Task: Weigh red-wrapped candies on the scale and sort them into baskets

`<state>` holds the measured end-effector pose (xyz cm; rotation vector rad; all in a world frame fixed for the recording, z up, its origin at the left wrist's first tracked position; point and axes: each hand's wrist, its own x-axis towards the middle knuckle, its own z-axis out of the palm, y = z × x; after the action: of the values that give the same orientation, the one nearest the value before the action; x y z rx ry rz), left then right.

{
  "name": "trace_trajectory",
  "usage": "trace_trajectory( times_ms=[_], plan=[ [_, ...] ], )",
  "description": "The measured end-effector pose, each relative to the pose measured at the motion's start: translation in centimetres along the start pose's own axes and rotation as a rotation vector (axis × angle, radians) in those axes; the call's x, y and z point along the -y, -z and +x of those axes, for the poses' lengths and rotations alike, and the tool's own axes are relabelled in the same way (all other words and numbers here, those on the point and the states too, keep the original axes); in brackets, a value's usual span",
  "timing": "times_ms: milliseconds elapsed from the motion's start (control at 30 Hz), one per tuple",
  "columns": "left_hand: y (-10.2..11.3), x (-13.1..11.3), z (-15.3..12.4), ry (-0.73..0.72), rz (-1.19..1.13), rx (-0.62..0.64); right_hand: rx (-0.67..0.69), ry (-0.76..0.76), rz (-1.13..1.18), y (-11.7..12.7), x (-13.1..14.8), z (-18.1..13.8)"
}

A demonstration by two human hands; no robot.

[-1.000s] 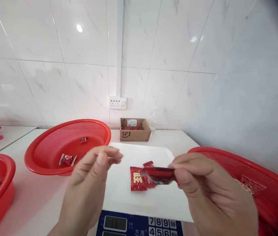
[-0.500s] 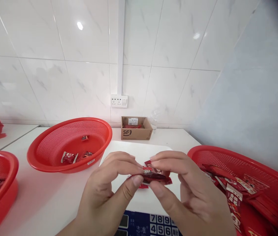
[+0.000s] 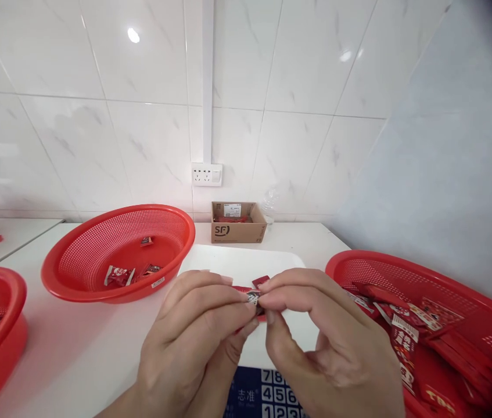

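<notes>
My left hand (image 3: 200, 334) and my right hand (image 3: 326, 334) meet over the white pan (image 3: 272, 262) of a digital scale. Both pinch a small red snack packet (image 3: 253, 298) with a dark printed patch, which my fingers mostly cover. Left fingertips wrap its left part, while the right thumb and forefinger press its right end. Just behind the fingers shows the corner of another red packet (image 3: 262, 282); whether it lies on the pan or is held, I cannot tell. Below the hands is the scale's blue keypad (image 3: 246, 397), partly hidden by them.
A red plastic basket (image 3: 60, 255) with a few packets stands left, another red basket (image 3: 19, 296) nearer. On the right, a red basket (image 3: 341, 261) holds several packets (image 3: 403, 342). An SF cardboard box (image 3: 241, 233) sits by the tiled wall, under a power socket (image 3: 206, 175).
My fingers have closed in further around the packet, covering more of it, and the left hand has turned over it. The view has shifted slightly.
</notes>
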<state>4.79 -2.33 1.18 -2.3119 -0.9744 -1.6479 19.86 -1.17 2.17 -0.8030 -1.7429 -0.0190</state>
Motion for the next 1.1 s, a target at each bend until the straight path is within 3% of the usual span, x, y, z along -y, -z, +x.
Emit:
trace_trajectory(
  times_ms=[167, 267, 533, 767, 900, 1100],
  plan=[
    [0.9, 0.0, -0.6, 0.144, -0.122, -0.045, -0.113, -0.132, -0.073, 0.6, -1.8, -0.2],
    [1.2, 0.1, -0.5, 0.183, -0.120, -0.037, -0.147, -0.181, 0.006, 1.1, -1.6, -0.3],
    [0.9, 0.6, -0.4, 0.206, -0.154, 0.015, 0.138, -0.093, 0.132, 0.9, -0.3, -0.4],
    [0.8, 0.2, 0.1, 0.434, -0.405, 0.045, 0.148, -0.026, 0.179, 1.0, -0.6, -0.2],
    [0.7, 0.1, 0.4, 0.422, -0.453, 0.101, 0.163, -0.055, 0.158, 1.0, -0.1, -0.1],
    [0.4, 0.3, 0.4, 0.333, -0.408, 0.087, 0.183, -0.102, 0.152, 0.9, -0.3, -0.2]
  ],
)
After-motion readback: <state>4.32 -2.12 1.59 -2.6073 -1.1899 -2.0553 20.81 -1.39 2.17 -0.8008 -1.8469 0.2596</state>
